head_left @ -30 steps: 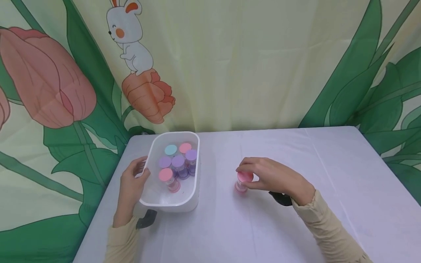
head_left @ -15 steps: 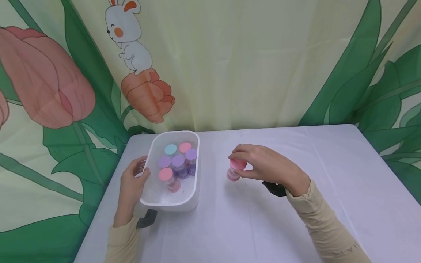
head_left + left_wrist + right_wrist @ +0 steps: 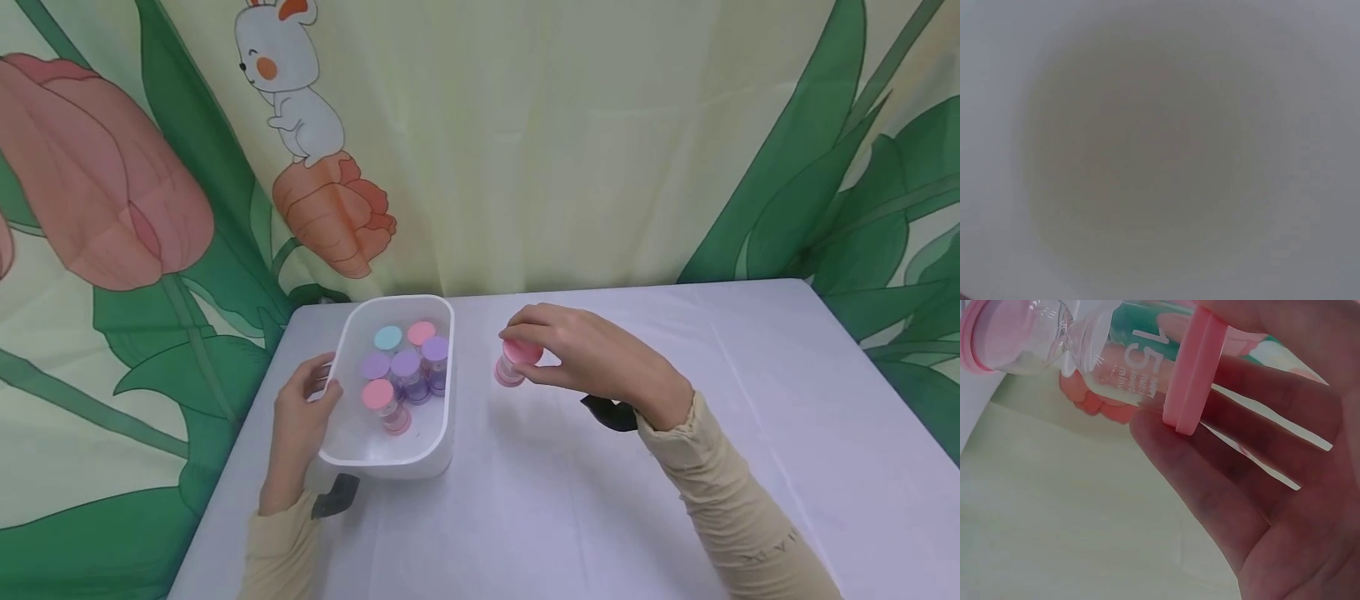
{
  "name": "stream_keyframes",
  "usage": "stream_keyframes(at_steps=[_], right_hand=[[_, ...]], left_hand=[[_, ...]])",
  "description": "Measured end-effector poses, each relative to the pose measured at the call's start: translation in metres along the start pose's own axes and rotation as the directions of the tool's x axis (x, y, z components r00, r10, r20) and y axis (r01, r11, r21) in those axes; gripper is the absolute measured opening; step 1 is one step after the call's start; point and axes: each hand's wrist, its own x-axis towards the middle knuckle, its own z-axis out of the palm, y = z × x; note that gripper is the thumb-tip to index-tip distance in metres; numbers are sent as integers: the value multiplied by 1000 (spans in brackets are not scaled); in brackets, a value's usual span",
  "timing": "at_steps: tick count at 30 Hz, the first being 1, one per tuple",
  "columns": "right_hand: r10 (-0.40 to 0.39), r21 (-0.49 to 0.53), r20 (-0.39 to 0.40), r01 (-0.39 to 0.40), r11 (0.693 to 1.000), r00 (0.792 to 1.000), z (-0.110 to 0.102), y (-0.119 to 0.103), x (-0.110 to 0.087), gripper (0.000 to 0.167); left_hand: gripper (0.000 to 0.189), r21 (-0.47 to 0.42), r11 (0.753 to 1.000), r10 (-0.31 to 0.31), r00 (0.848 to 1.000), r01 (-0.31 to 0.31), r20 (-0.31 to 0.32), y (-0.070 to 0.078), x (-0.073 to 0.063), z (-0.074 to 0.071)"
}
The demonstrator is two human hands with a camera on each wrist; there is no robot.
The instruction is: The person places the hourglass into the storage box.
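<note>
My right hand pinches a sand timer by its pink cap, holding it tilted over the table to the right of a white plastic bin. In the right wrist view the timer shows clear glass bulbs, a printed 15 and pink end caps, with thumb and fingers round one cap. My left hand grips the bin's left wall, thumb at the rim. Inside the bin stand several more sand timers: pink, purple and light blue. The left wrist view is only a pale blur.
A white cloth covers the table. Behind its far edge hangs a curtain printed with a rabbit, a carrot, tulips and leaves. A dark strap piece sits at my right wrist.
My right hand has lifted the pink sand timer off the table and carried it left and away from me, closer to the bin. The left hand and bin have stayed put.
</note>
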Motion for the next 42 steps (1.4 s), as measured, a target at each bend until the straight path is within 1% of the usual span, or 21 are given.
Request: stream_keyframes(at_steps=[11, 22, 27, 34, 38, 42], right_hand=[[-57, -5, -41, 57, 998, 998, -1, -4, 19, 33], [-82, 8, -45, 83, 997, 996, 1, -11, 38, 35], [-100, 24, -44, 101, 995, 994, 6, -14, 49, 33], [-139, 46, -71, 142, 989, 988, 12, -16, 63, 32], [-154, 62, -63, 158, 986, 986, 18, -17, 71, 31], [-151, 80, -53, 155, 985, 987, 24, -19, 79, 30]], left_hand=[[45, -12, 1000, -13, 1000, 13, 8, 0, 1, -1], [45, -33, 999, -8, 1000, 8, 9, -1, 2, -1], [45, -25, 1000, -10, 1000, 10, 5, -2, 2, -1], [44, -25, 1000, -5, 1000, 5, 2, -1, 2, -1], [45, -24, 1000, -14, 1000, 14, 5, -1, 1, -1], [45, -25, 999, -21, 1000, 21, 8, -1, 2, -2]])
